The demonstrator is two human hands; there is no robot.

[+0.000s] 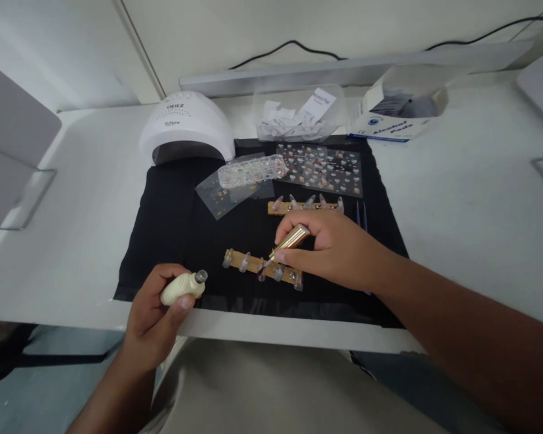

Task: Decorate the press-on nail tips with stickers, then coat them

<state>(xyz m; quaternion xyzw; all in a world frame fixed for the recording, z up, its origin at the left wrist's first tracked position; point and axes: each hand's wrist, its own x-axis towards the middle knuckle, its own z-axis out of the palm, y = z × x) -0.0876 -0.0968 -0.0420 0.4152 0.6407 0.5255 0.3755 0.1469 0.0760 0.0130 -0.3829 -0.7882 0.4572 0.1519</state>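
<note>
My left hand [160, 307] is closed around a cream nail polish bottle [180, 290], its uncapped neck tilted up to the right. In my right hand [326, 247] is the gold-capped nail polish brush [292, 239], pointing down and left. The brush tip is at a middle nail tip on the near wooden strip [253, 263], which bears several clear or pale nail tips; whether it touches cannot be made out. Just beyond my right hand lies a second wooden strip [278, 208] with several more nail tips, partly hidden by the hand.
A white nail lamp [187, 123] stands at the back left of the black cloth [163, 211]. Sticker sheets [319, 169] lie near the back. Behind are a clear tub [271, 129] of alcohol pad packets and an alcohol pad box [391, 120]. Tweezers [361, 216] lie at right.
</note>
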